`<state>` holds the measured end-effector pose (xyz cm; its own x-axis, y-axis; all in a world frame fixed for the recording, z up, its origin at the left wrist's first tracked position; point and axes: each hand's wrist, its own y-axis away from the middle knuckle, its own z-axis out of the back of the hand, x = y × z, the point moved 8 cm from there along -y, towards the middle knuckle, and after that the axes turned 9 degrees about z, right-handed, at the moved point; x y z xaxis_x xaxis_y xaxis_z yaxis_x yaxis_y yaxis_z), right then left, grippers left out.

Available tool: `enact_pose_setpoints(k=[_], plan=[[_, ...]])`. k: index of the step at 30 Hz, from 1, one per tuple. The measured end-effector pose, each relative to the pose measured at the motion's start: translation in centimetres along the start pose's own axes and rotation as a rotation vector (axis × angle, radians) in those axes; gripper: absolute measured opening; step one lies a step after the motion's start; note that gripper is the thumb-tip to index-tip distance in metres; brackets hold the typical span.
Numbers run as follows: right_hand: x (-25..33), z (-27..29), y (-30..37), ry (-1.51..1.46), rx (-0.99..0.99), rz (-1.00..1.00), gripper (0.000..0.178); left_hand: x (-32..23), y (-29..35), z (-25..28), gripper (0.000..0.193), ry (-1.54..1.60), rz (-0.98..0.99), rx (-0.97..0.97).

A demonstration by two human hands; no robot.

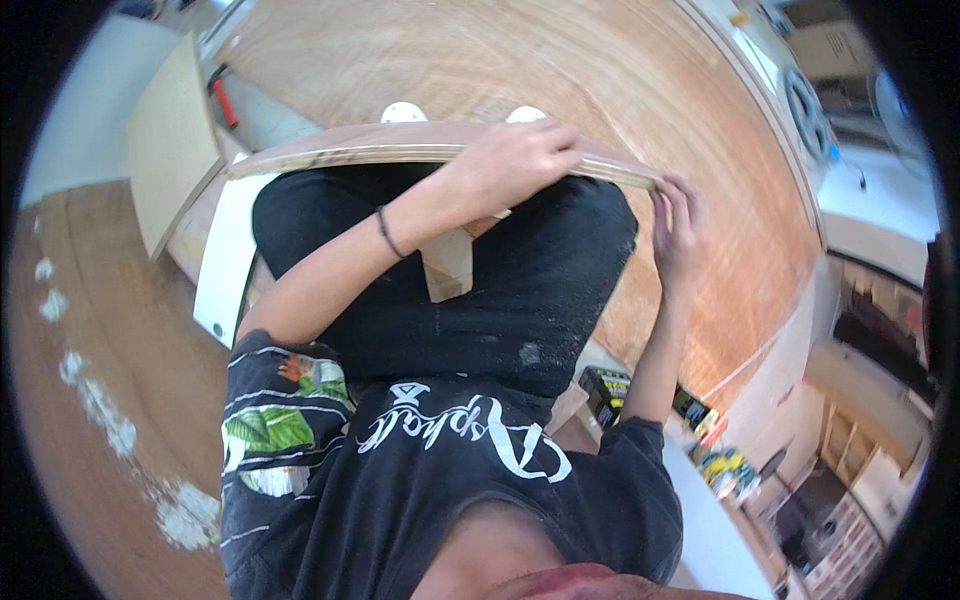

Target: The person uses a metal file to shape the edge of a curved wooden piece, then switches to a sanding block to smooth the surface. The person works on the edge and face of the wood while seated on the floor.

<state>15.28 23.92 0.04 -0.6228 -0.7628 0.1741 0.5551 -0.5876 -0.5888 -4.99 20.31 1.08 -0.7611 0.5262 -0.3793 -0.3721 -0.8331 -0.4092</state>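
Note:
A long plywood board (370, 153) lies across my raised knees, its layered edge facing me. My left hand (515, 165) reaches across to the right and rests on that edge with its fingers curled. Whatever is inside those fingers, if anything, is hidden. Over the board's right end, my right hand (680, 232) bends its fingers around the corner and grips it. Between my thighs a pale wooden piece (448, 268) shows.
On the left stand a thin wooden panel (172, 150) and a white panel (232, 255). A red-handled hammer (224, 100) lies beyond. Large plywood sheeting (480, 60) spreads ahead. By my right elbow are a black-and-yellow box (603, 392) and a power tool (730, 470).

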Motion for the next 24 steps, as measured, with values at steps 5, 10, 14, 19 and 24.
enact_pose_setpoints(k=[5, 10, 14, 19, 24], plan=[[-0.4, 0.0, 0.5, 0.016, -0.005, 0.051, 0.012, 0.2, 0.4, 2.5, 0.016, -0.141, 0.116, -0.058], [-2.5, -0.2, 2.0, -0.166, -0.041, -0.126, 0.007, 4.6, 8.0, 11.6, 0.02, -0.215, 0.495, -0.45], [-7.5, -1.2, 5.0, -0.633, -0.429, -0.635, 0.013, 11.0, 24.4, 18.3, 0.011, 0.295, 1.029, -1.345], [-13.8, -4.3, 9.0, -0.724, -0.676, -0.945, 0.018, 15.2, 32.4, 15.8, 0.017, 0.653, 1.191, -1.339], [-19.6, -8.0, 12.0, -0.844, -0.589, -0.924, 0.024, 16.8, 32.1, 12.1, 0.021, 0.93, 1.171, -1.265]])
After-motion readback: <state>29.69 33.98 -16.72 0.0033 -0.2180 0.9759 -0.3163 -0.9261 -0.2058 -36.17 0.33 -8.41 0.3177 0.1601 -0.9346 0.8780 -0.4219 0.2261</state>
